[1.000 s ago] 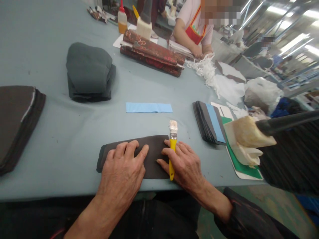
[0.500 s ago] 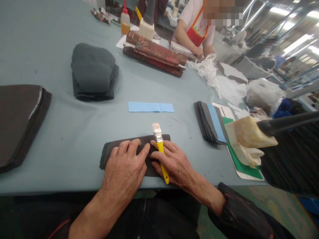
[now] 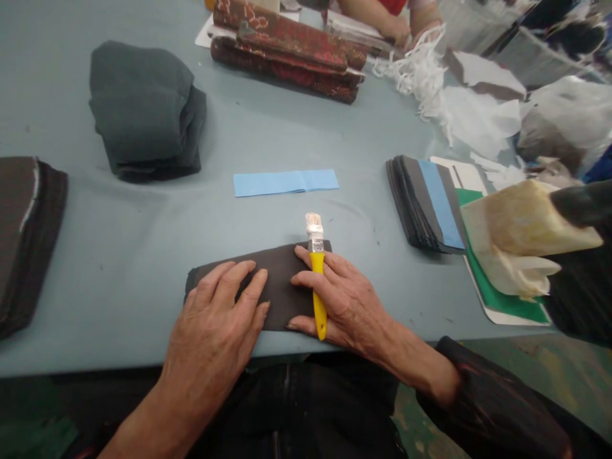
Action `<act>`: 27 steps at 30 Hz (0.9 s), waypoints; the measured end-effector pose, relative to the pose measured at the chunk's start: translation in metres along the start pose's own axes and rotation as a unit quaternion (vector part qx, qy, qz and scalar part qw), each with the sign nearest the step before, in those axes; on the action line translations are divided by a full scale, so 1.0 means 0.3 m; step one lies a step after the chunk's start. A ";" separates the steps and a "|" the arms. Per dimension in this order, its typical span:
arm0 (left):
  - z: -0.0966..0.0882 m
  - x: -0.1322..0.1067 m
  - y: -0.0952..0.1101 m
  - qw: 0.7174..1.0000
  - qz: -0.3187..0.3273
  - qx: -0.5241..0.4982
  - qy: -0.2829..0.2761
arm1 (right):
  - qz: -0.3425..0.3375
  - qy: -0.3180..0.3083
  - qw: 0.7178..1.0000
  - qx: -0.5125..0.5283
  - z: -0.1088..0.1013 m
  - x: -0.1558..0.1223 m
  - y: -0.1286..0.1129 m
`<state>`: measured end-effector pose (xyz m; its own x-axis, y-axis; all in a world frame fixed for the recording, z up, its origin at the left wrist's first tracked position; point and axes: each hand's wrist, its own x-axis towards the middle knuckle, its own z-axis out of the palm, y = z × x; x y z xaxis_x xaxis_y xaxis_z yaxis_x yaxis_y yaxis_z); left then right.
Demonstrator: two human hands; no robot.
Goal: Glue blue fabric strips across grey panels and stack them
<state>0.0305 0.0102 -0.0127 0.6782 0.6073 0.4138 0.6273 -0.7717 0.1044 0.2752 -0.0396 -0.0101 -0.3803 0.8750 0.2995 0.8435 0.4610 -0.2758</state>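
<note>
A dark grey fabric piece (image 3: 282, 271) lies flat near the table's front edge. My left hand (image 3: 217, 325) rests on its left half, fingers stretched out flat. My right hand (image 3: 342, 299) presses on the right half, fingers flat, with a yellow-handled brush (image 3: 316, 280) held between them; the pale bristles point away from me, past the fabric's far edge. A light blue strip (image 3: 285, 182) lies on the table beyond the fabric.
A folded dark cloth pile (image 3: 146, 111) sits at back left, a black stack (image 3: 23, 236) at far left. A fanned dark stack with a blue piece (image 3: 425, 204) lies right, beside a green-white board (image 3: 497, 296) and a glue-caked tool (image 3: 526, 229). Another person's hands (image 3: 396, 22) work by red patterned pieces (image 3: 291, 44).
The view has tilted down. My right hand with the brush slid left along the fabric, then back right a little. My left hand stays flat on it.
</note>
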 end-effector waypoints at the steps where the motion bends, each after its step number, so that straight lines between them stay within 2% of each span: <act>1: -0.005 -0.005 0.001 1.000 -0.003 -0.001 -0.004 | 0.004 0.001 1.000 0.005 -0.005 -0.002 0.001; 9: -0.034 -0.039 0.014 0.998 -0.053 -0.002 -0.028 | 0.025 -0.003 1.000 0.007 -0.046 -0.044 0.016; 15: -0.027 -0.054 0.011 0.995 -0.090 -0.035 -0.032 | 0.039 0.005 0.999 0.008 -0.046 -0.067 0.028; 27: -0.016 -0.067 -0.012 0.996 -0.077 -0.043 -0.020 | 0.036 0.037 0.998 0.041 -0.022 -0.067 0.043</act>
<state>0.0127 -0.0002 -0.0170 0.5913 0.7260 0.3512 0.6913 -0.6805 0.2428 0.2963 -0.0522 -0.0136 -0.2878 0.8946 0.3420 0.8330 0.4100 -0.3716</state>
